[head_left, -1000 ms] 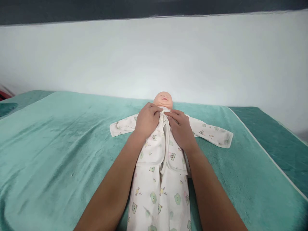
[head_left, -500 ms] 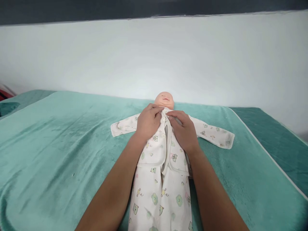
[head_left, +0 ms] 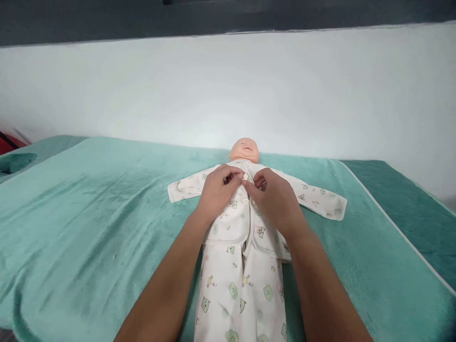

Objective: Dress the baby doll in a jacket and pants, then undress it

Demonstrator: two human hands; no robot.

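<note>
A baby doll [head_left: 244,150] lies on its back, dressed in a white printed jacket [head_left: 228,223] and matching trousers [head_left: 238,294]. At the chest, my left hand [head_left: 219,187] pinches the jacket's front edge beside a small pale button [head_left: 245,176]. My right hand [head_left: 272,194] is closed on the opposite front edge, its thumb and fingertips close to the same button. Farther down the front another button [head_left: 246,201] shows, and the jacket's lower edges hang apart. Both sleeves [head_left: 318,199] stretch out sideways.
A teal plush blanket [head_left: 107,213] with soft folds lies under the doll. Behind the doll's head rises a white wall [head_left: 228,90]. Darker green cloth [head_left: 402,209] borders the right side, and something red [head_left: 7,142] shows at the far left edge.
Both hands have moved slightly down from the collar to the button below it. My right fingers have curled in to a pinch, and the jacket fronts are closer together at the chest.
</note>
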